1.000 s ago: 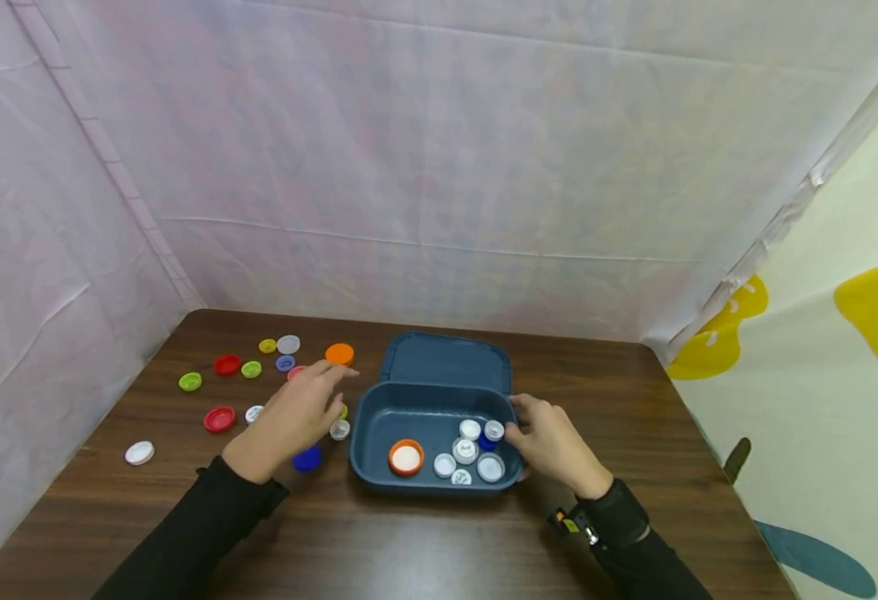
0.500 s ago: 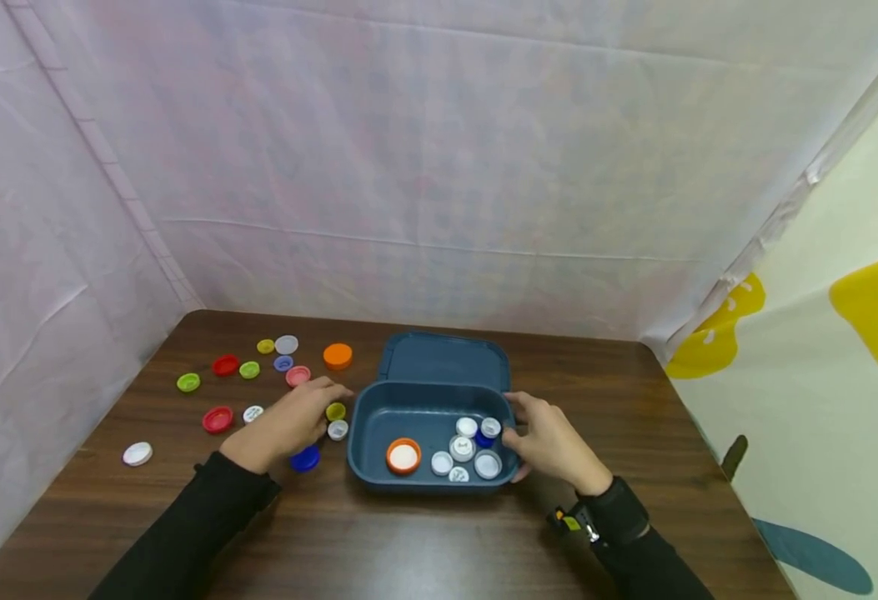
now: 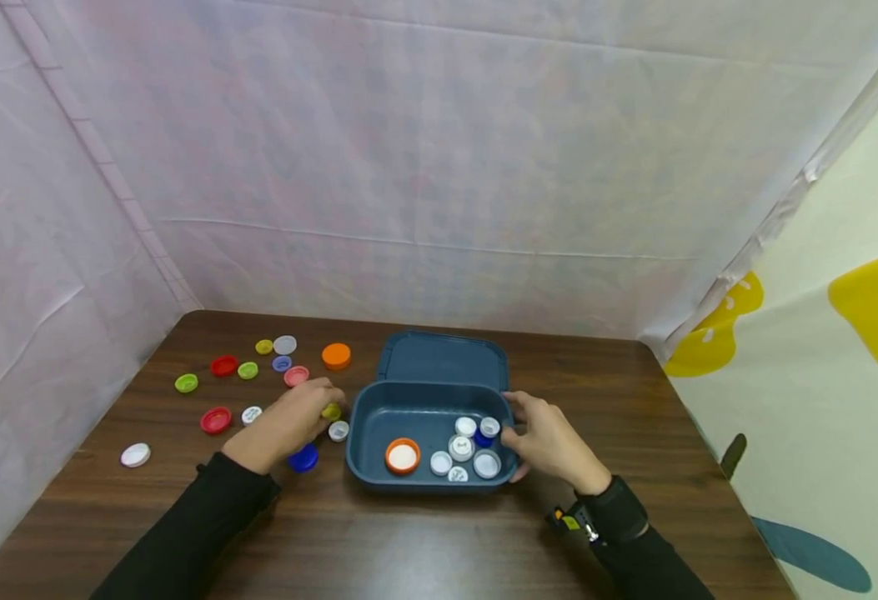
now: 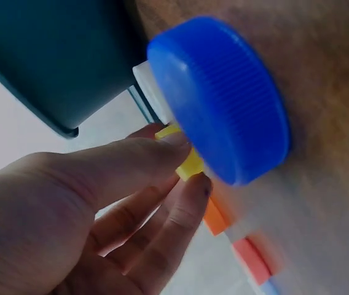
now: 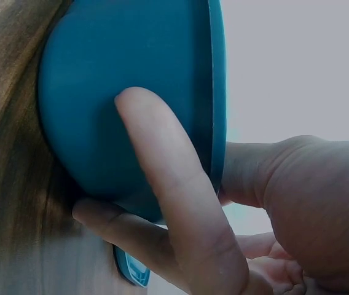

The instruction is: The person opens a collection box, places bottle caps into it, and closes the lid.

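My left hand (image 3: 288, 423) pinches a yellow bottle cap (image 3: 331, 412) between thumb and fingers, just left of the box. In the left wrist view the yellow cap (image 4: 190, 163) shows between the fingertips, partly hidden behind the thumb. A large blue cap (image 4: 223, 101) lies close by, and a white cap (image 3: 338, 431) sits beside the pinched one. My right hand (image 3: 559, 442) grips the right wall of the dark blue box (image 3: 427, 487), thumb over the rim and fingers against the outside. Inside the box are an orange-rimmed cap (image 3: 403, 457) and several mostly white caps (image 3: 461, 447).
The box's lid (image 3: 444, 360) lies folded back behind it. Left of the box, the wooden table (image 3: 408, 550) holds several scattered caps, among them an orange cap (image 3: 337, 356), a red cap (image 3: 216, 420) and a white cap (image 3: 135, 455). A fabric wall (image 3: 423, 167) rises behind the table.
My left hand has lowered toward the table, and its fingers have closed on the yellow cap. The pink cap behind it has come into sight. My right hand keeps its grip on the box.
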The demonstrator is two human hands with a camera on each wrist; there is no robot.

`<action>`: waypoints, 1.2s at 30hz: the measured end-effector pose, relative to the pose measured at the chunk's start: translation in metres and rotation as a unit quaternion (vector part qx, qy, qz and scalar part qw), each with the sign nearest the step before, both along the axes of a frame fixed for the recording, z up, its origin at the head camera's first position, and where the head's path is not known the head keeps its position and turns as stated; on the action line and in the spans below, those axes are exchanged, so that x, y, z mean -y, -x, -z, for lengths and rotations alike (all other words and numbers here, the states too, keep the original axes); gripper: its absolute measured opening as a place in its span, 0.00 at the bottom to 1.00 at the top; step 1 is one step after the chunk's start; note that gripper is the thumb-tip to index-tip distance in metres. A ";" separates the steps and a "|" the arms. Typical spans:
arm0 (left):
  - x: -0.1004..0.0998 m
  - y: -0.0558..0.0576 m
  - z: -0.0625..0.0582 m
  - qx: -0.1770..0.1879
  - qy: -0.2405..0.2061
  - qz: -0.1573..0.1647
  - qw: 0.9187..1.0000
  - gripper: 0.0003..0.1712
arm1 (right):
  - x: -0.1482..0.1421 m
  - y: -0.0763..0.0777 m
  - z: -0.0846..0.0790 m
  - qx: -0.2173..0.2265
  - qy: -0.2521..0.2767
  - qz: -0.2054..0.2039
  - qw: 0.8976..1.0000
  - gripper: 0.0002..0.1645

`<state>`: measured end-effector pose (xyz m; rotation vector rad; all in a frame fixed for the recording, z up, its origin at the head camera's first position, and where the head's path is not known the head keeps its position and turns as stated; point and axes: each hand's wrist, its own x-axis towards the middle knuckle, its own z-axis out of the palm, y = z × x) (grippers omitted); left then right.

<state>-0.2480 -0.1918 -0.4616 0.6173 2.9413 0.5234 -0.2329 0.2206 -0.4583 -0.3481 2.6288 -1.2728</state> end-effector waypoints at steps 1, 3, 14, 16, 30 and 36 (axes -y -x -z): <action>0.000 0.000 -0.001 -0.005 -0.004 -0.003 1.000 0.13 | 0.000 0.000 0.000 0.000 0.000 0.000 1.000 0.40; -0.001 -0.002 -0.003 -0.028 -0.015 -0.005 0.999 0.13 | 0.000 0.000 0.000 0.002 -0.001 0.001 1.000 0.40; -0.023 -0.022 -0.021 -0.204 -0.088 0.062 0.973 0.18 | -0.001 -0.001 0.000 0.003 -0.006 0.010 1.000 0.41; -0.032 -0.029 -0.022 -0.218 -0.090 0.090 0.967 0.20 | 0.000 -0.001 0.000 0.000 -0.008 0.009 1.000 0.40; -0.080 -0.049 -0.018 -0.077 -0.054 0.135 0.986 0.15 | -0.001 0.000 0.001 0.004 -0.010 0.007 1.000 0.41; -0.076 -0.047 -0.013 -0.109 -0.057 0.132 0.984 0.14 | 0.000 0.000 0.000 0.005 -0.012 0.008 1.000 0.40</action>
